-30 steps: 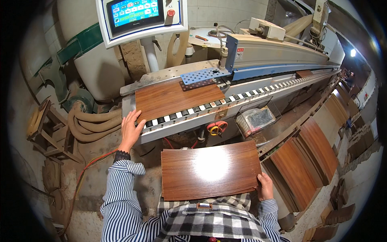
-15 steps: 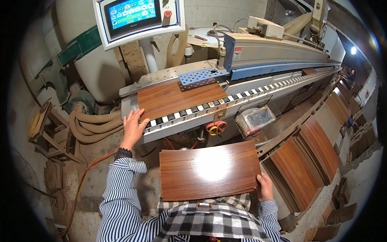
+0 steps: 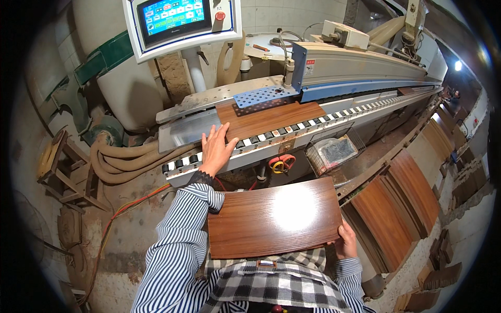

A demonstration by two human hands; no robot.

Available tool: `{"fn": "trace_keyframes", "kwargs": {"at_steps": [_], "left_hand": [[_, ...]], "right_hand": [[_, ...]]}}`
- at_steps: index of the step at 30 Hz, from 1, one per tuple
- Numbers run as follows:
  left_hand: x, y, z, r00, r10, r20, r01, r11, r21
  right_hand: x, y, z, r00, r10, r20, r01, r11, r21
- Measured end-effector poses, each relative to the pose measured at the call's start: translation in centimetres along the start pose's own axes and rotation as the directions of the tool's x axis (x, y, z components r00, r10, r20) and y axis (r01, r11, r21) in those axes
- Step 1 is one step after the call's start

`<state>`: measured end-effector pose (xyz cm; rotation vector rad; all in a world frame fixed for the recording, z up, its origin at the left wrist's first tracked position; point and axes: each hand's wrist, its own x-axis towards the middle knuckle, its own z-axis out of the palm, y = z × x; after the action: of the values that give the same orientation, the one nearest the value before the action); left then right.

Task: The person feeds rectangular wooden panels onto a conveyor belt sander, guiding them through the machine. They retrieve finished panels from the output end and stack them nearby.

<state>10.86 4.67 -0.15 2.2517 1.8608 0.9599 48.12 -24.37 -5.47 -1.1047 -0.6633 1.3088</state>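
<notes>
A brown wood-grain board (image 3: 276,120) lies on the machine's infeed, partly under a blue perforated guard (image 3: 266,96) and along a row of black and white rollers (image 3: 276,134). My left hand (image 3: 216,148) rests with spread fingers at that board's near left end. In front of my body, glossy wood-grain boards (image 3: 261,224) lie in a small stack across my lap. My right hand (image 3: 345,240) grips the right edge of this stack, its fingers partly hidden under the boards.
A control panel (image 3: 175,23) with a lit screen stands at the back left. Beneath the rollers hang a red and yellow tape roll (image 3: 282,164) and a wire basket (image 3: 336,155). More board stacks (image 3: 383,224) stand to the right. Ribbed hoses (image 3: 122,164) and a wooden stool (image 3: 68,172) are at left.
The board on the machine has slid right, further in along the rollers, and my left hand has moved right with it. My right hand keeps its hold on the stack.
</notes>
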Motion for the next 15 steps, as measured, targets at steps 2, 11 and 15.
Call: {"fn": "trace_keyframes", "kwargs": {"at_steps": [2,11,15], "left_hand": [[0.5,0.2,-0.5,1.0,-0.006,0.002,0.007,0.996,-0.092],[-5.5,-4.5,-6.9,0.998,-0.033,-0.047,-0.015,0.64,-0.768],[-10.3,-3.2,-11.4,0.993,0.114,-0.011,-0.106,0.886,-0.452]], "right_hand": [[0.1,0.3,-0.1,1.0,-0.023,-0.005,0.023,0.999,0.04],[2.2,-2.0,1.1,0.995,-0.099,0.016,0.094,0.975,0.203],[6.1,-3.7,6.2,0.992,-0.086,0.088,0.067,0.977,0.204]]}}
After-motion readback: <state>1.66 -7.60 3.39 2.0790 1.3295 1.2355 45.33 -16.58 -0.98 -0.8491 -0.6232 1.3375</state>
